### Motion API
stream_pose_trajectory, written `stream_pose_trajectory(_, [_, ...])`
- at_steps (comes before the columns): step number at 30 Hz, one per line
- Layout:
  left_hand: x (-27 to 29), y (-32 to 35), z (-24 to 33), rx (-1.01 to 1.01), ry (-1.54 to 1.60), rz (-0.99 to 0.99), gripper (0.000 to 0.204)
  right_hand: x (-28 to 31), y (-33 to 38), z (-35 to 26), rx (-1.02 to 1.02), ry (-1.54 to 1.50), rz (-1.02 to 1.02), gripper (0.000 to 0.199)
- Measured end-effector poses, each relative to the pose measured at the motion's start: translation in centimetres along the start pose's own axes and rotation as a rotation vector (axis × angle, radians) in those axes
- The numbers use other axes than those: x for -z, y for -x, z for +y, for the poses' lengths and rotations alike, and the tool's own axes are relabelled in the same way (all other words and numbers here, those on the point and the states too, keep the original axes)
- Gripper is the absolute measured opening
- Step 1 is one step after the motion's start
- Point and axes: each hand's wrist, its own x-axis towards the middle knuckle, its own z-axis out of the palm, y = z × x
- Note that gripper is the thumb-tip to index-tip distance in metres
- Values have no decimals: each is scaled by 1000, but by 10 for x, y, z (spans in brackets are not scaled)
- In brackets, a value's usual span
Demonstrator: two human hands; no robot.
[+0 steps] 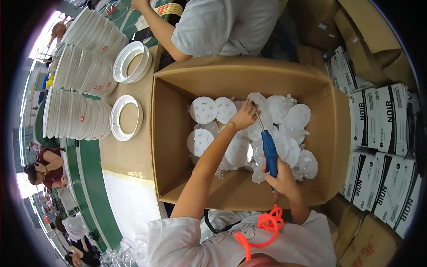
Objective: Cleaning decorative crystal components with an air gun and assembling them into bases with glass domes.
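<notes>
White discs (200, 142) inside open cardboard box (240, 69), beneath hands (243, 119) and blue driver (268, 147).

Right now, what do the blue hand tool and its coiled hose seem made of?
Blue hand tool: handle probably plastic, smooth, with rounded contours; shaft apparently metal, with a silvery sheen. Coiled hose: perhaps flexible plastic or rubber, smooth, bending in loops.

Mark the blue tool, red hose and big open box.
Blue tool (268, 149), head view: on its handle.
Red hose (242, 240), head view: on its lower bend.
Big open box (235, 76), head view: far inner wall.
</notes>
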Motion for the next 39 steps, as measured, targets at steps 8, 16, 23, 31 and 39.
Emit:
stream_pose_trajectory(8, [2,16,-29,-22,34,172,37,1,-1,0,-20,-15,30,44])
stream_pose_trajectory(16, [39,56,-61,138,216,175,35,-1,-3,1,-9,-89,-18,47])
stream_pose_trajectory(23, [72,80,-53,489,458,357,32,-11,-6,-8,23,-220,-230,46])
stream_pose_trajectory(31, [76,153,-49,1286,1042,443,23,-34,0,-6,-23,-79,-487,45])
stream_pose_trajectory(39, [40,221,-24,1607,1571,506,35,-61,10,-2,37,144,-551,37])
